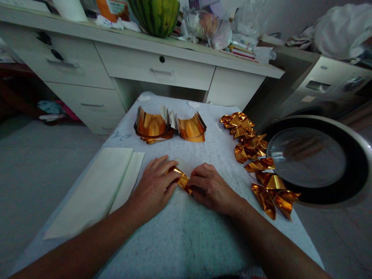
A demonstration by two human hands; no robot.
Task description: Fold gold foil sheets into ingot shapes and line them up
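A small strip of shiny gold foil paper [182, 180] lies between my hands on the cloth-covered table. My left hand [158, 182] has its fingers closed over the strip's left end. At the right end, my right hand [209, 186] pinches the foil with curled fingers. Two stacks of curved gold foil sheets, a left one [151, 126] and a right one [190, 127], stand side by side beyond my hands. Several folded gold foil pieces [250, 145] form a row along the table's right side.
Folded white paper sheets [90, 193] lie on the table's [186, 248] left side. Behind stands a white desk [186, 73] with a watermelon [157, 15] and plastic bags on top. A washing machine's open round door [314, 159] juts near the right edge.
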